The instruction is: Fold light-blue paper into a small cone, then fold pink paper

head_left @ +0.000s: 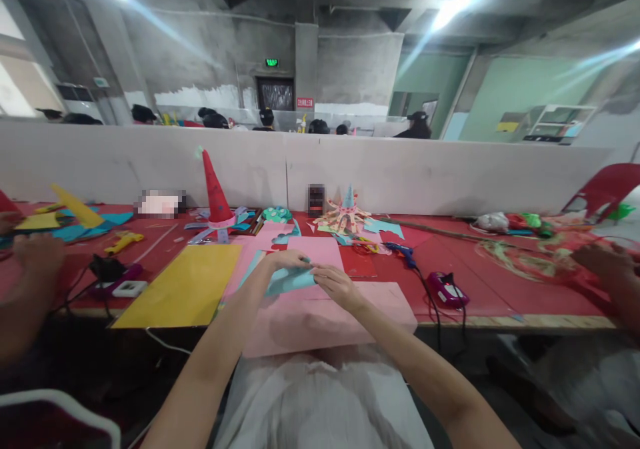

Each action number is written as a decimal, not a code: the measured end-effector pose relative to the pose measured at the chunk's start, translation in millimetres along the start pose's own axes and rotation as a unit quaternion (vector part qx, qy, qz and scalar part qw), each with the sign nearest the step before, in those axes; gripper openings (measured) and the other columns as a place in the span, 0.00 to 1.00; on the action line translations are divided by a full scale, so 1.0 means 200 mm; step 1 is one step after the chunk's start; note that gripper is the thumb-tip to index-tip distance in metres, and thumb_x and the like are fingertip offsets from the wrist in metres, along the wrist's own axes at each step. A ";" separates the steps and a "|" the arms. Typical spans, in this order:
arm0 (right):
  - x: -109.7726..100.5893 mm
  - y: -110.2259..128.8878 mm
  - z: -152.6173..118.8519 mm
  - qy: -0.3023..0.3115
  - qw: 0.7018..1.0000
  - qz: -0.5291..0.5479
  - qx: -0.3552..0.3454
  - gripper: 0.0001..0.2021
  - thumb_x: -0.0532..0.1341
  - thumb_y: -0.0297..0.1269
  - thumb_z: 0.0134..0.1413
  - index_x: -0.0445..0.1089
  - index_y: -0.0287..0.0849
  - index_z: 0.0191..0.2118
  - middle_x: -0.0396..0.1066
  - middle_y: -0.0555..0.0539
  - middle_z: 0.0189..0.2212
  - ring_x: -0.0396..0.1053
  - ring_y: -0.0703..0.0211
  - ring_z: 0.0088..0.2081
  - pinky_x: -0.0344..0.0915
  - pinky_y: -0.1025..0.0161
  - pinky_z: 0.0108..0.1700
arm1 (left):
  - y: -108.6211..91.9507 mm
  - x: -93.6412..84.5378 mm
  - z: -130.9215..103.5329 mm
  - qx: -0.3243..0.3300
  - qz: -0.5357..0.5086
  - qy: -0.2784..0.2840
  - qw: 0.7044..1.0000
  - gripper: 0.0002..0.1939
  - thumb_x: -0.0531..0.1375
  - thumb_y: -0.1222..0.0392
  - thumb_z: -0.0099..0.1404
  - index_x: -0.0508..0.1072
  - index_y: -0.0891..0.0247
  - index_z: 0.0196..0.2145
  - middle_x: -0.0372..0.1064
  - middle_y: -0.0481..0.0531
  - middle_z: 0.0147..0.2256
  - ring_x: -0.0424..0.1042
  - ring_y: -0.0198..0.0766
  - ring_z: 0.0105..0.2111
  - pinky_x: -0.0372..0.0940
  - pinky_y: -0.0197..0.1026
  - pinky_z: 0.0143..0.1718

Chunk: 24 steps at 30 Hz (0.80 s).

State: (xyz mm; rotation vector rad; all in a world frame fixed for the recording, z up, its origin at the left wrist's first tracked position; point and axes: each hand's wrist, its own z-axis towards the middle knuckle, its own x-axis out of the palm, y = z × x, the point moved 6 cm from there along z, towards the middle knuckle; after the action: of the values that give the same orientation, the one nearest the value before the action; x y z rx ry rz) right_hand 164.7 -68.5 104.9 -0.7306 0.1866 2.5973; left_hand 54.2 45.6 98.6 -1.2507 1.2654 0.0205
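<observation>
Both hands meet over pink paper (320, 249) at the middle of the red table. My left hand (287, 260) has its fingers closed on the upper edge of a light blue paper (293, 280). Against the right end of that blue paper, my right hand (339, 285) pinches with fingers together. The fingertips of the two hands nearly touch, with a small dark bit between them too small to make out. A larger pink sheet (330, 319) lies below the hands and hangs over the table's front edge. To the left lies a yellow sheet (185, 285).
A red paper cone (215, 189) and a small blue cone with striped legs (349, 212) stand behind. Right are a blue glue gun (401, 253), scissors (367, 243) and a purple device (449, 290) with cords. Other people's hands are at far left (37, 255) and far right (597, 262).
</observation>
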 end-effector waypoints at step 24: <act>-0.05 -0.52 -0.27 -0.258 0.758 0.257 0.541 0.10 0.64 0.38 0.35 0.73 0.38 0.27 0.73 0.48 0.23 0.71 0.56 0.30 0.68 0.61 0.35 | -0.33 0.12 -0.29 0.222 0.379 -0.412 0.798 0.15 0.52 0.56 0.61 0.65 0.62 0.45 0.62 0.58 0.50 0.57 0.43 0.53 0.47 0.51 0.56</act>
State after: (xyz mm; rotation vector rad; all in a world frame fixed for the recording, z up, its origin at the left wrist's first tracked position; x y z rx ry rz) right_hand 242.8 7.8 62.7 0.5264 1.7019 2.3833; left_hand 65.1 -36.4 138.5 -0.1750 0.8233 0.7344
